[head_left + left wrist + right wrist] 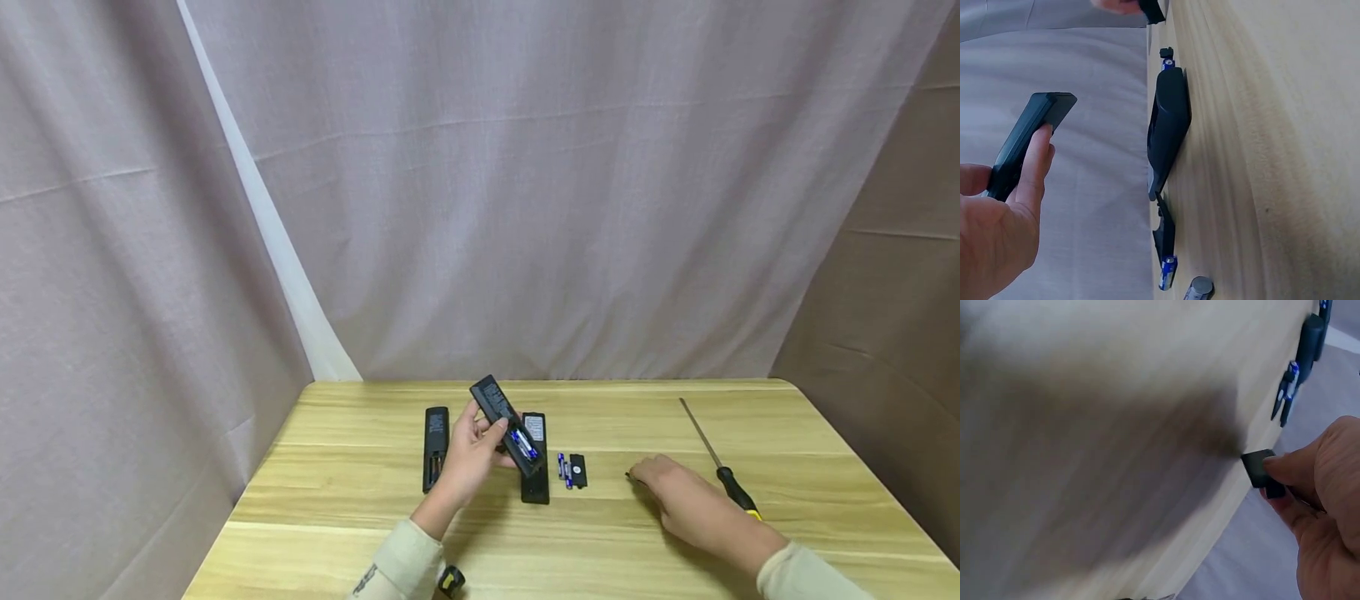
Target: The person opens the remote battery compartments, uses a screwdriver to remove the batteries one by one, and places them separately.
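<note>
My left hand [467, 462] grips a black remote control [492, 402] above the table, its back towards me and tilted. The battery bay is uncovered, with blue-and-white batteries [523, 444] lying in it. Over to the right, my right hand [682, 500] pinches a small flat black piece, like a battery cover [1256, 467], between thumb and fingers just above the tabletop. Partly hidden under the held remote, a second black remote [536, 490] lies on the table. Right of it are loose blue batteries [567, 475] and a black battery cover [577, 468] with a white round mark.
Another black remote [436, 423] lies at the left, its battery bay uncovered. A screwdriver [735, 490] with a black-and-yellow handle lies beyond my right hand. Near my left sleeve is a black-and-yellow object [451, 580], partly hidden. Curtains [555, 208] hang behind the wooden table [315, 467].
</note>
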